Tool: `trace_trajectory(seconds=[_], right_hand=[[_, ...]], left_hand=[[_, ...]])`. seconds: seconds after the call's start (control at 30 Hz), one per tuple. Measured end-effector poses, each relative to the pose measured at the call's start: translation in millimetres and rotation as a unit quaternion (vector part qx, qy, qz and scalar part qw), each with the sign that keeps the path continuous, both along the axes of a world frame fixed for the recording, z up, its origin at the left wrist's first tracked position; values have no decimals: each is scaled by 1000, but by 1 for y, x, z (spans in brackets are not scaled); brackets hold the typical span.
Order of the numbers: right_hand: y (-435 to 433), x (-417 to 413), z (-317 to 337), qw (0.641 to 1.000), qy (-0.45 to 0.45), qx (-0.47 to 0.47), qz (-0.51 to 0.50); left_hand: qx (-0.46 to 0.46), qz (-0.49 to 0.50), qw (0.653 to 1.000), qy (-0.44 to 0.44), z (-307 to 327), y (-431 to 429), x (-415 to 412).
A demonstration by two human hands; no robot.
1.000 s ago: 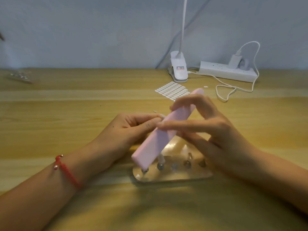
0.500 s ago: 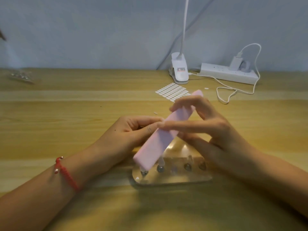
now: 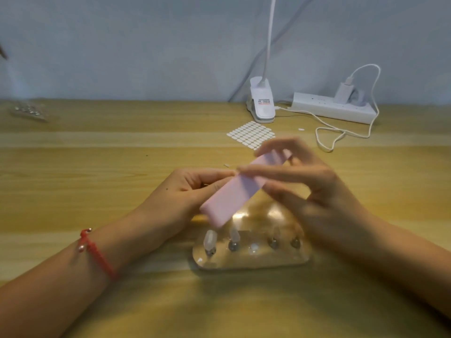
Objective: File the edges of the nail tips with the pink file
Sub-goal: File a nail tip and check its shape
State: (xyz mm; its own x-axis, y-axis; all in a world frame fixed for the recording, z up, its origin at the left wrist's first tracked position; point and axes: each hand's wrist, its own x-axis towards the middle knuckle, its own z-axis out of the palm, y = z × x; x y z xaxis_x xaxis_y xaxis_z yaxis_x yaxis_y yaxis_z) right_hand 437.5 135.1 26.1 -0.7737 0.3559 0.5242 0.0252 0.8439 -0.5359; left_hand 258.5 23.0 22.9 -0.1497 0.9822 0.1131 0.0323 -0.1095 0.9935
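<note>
My right hand (image 3: 314,191) grips a pink block file (image 3: 234,193) by its upper end, slanted down to the left. The fingers of my left hand (image 3: 185,191) are pinched together behind the file; what they hold is hidden. Below the hands a clear acrylic stand (image 3: 251,261) rests on the wooden table, with several metal pegs. Two clear nail tips (image 3: 210,240) stand upright on the left pegs, just under the file's lower end. The right hand is blurred by motion.
A sheet of white adhesive tabs (image 3: 251,134) lies behind the hands. A white clip lamp (image 3: 262,103) and a white power strip (image 3: 334,108) with a looping cable (image 3: 332,140) sit at the back right. A small tray (image 3: 28,112) sits at the far left.
The file has slid up and to the right, uncovering the two nail tips on the stand's left pegs. My left hand has stayed in place.
</note>
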Motion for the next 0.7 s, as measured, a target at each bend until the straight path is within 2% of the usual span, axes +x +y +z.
trace_trajectory(seconds=[0.07,0.2,0.33,0.47,0.6,0.7], right_hand=[[-4,-2,-1,999,-9,25,27],[12,3,8,998,15,-27,-46],[-7,-2,-1,999,-8,39,34],[12,3,7,998,23,-16,-51],[-8,-3,-3,999,-1,49,22],[9,4,7,998,27,32,-53]], left_hand=[[0,0,1000,-4,1,0,2],[9,-1,1000,24,2,-1,1],[-2,3,1000,11,1,-1,2],[9,-4,999,35,2,-1,1],[-3,7,1000,4,1,0,2],[-2,10,1000,20,0,0,-1]])
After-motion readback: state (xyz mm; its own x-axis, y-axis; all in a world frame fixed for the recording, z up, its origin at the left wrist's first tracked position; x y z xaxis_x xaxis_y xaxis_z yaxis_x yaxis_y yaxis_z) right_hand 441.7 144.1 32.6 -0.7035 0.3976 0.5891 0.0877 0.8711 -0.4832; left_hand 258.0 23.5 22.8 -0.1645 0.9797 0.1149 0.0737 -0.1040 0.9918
